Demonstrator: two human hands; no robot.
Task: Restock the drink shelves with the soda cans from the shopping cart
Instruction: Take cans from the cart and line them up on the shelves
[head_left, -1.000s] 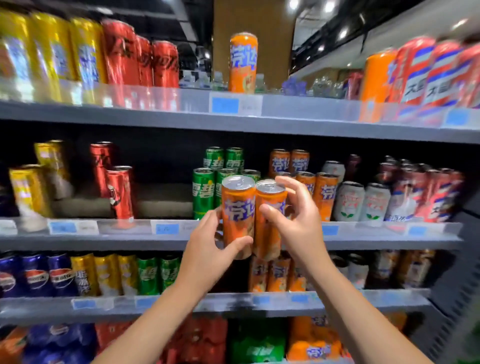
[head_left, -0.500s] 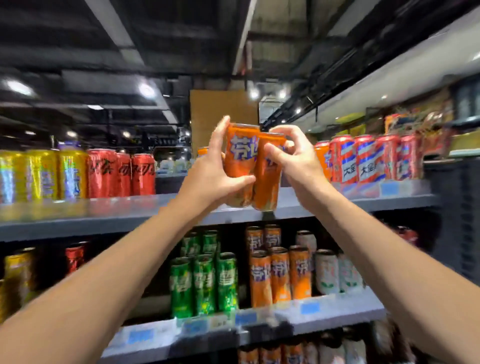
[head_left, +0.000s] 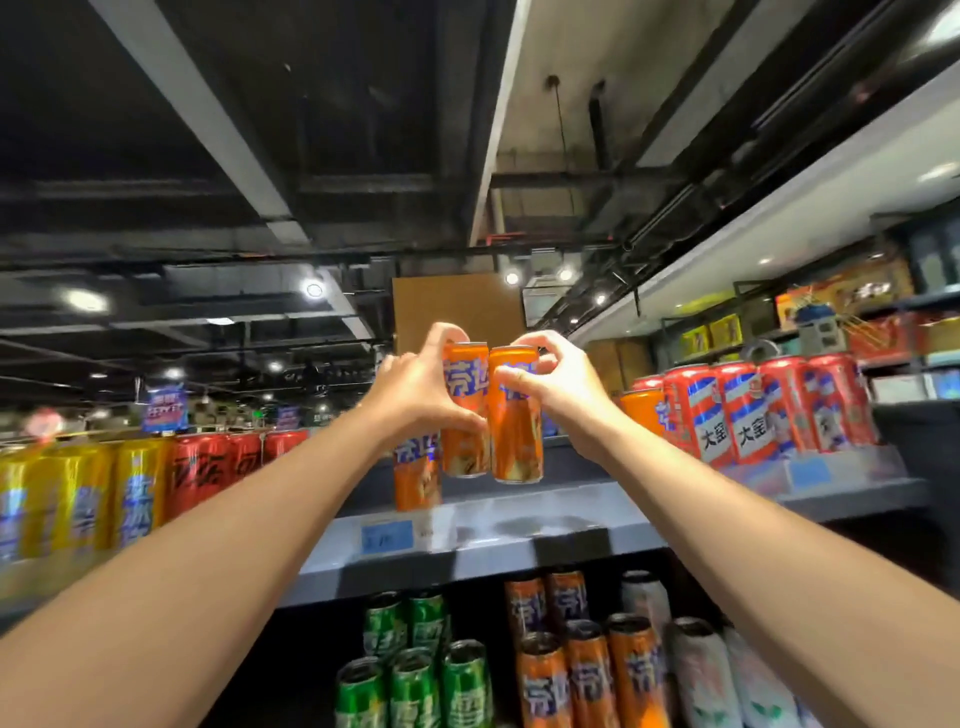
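Note:
Two tall orange soda cans are held side by side above the top shelf (head_left: 519, 525). My left hand (head_left: 415, 395) grips the left orange can (head_left: 465, 415) and my right hand (head_left: 556, 389) grips the right orange can (head_left: 514, 441). Both cans hang a little above the shelf board, upright, touching each other. Another orange can (head_left: 415, 478) stands on the shelf just left of them, partly hidden by my left hand. The shopping cart is out of view.
On the top shelf, yellow cans (head_left: 78, 499) and red cans (head_left: 218, 467) stand to the left, red-white-blue cans (head_left: 753, 410) and an orange can (head_left: 641, 410) to the right. Green (head_left: 415, 670), orange (head_left: 587, 670) and white cans (head_left: 701, 670) fill the shelf below.
Both hands have lifted the two orange cans from the middle shelf's height up to the top shelf. The view has tilted upward towards the ceiling.

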